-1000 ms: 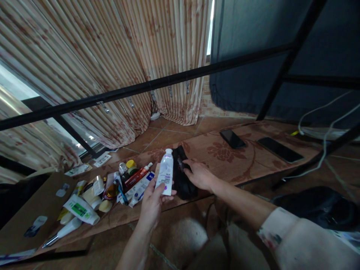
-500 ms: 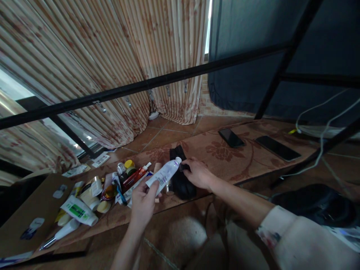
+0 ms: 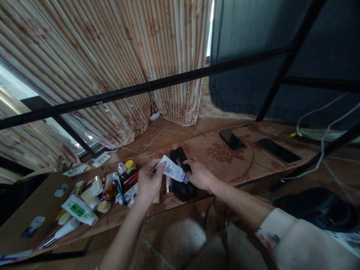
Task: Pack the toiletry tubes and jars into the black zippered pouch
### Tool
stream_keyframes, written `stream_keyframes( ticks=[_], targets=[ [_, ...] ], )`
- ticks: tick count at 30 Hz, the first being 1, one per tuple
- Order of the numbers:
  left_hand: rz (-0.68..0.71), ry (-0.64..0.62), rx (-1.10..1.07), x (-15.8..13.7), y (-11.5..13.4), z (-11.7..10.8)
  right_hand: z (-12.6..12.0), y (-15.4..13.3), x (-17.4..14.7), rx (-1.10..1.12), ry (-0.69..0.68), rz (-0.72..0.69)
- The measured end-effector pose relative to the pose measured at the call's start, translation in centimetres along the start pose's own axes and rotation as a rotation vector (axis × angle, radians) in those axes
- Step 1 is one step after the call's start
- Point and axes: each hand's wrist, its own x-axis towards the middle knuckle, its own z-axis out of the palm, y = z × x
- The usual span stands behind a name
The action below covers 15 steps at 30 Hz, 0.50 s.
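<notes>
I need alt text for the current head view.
Left hand holds a white tube over a black pouch that the right hand touches; toiletries lie left, two phones right, on a brown patterned cloth.

left forearm (image 3: 126, 228) angles up and right from the bottom edge, left hand (image 3: 150, 180) in a thumb-and-finger pinch, right forearm (image 3: 242, 204) slants in from lower right, wrist nearly straight, right hand (image 3: 199, 174) palm down with fingers bent and pointing left, fingertips partly hidden so its grip is hard to tell.
</notes>
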Motion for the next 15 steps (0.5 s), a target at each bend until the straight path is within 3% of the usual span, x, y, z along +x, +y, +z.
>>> stream_keyframes(
  ticks=[10,12,15],
  targets=[
    [0.118,-0.487,0.715,3.6,-0.5,3.9,-0.2,0.1,0.0,0.005,-0.021,-0.006],
    [0.132,-0.516,0.789,3.9,-1.3,4.5,-0.1,0.2,0.0,0.005,-0.018,0.005],
    [0.165,-0.438,0.83,4.0,-2.4,5.1,-0.1,0.3,0.1,0.0,-0.02,0.017]
  ],
)
